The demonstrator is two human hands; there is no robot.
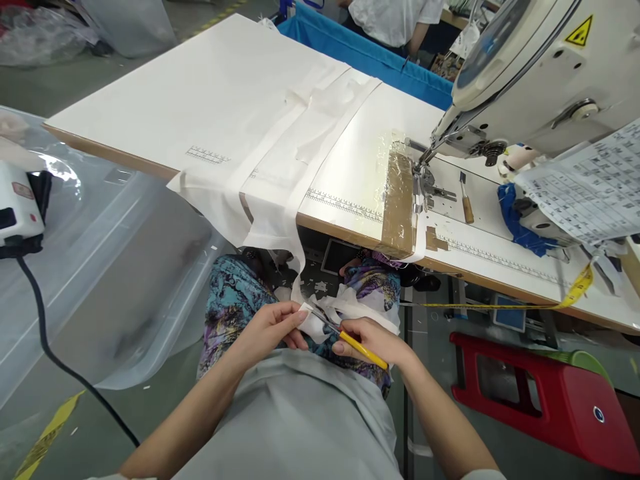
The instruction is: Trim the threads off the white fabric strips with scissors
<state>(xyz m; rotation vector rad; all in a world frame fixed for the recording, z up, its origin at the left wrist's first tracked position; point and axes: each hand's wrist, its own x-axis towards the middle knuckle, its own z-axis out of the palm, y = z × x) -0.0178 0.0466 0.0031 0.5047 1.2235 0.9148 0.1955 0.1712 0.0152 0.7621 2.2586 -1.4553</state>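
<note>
Over my lap, my left hand pinches the end of a white fabric strip between thumb and fingers. That strip runs up to the white cloth draped over the table edge. My right hand grips yellow-handled scissors, their metal blades pointing left toward the strip at my left fingertips. Whether the blades are parted or closed on the fabric I cannot tell. More white fabric pieces lie across my patterned trousers.
A white sewing table carries a sewing machine at right. A wooden-handled tool lies by the needle. A yellow tape measure hangs at the front edge. A red stool is right, a clear plastic bin left. Another person sits behind.
</note>
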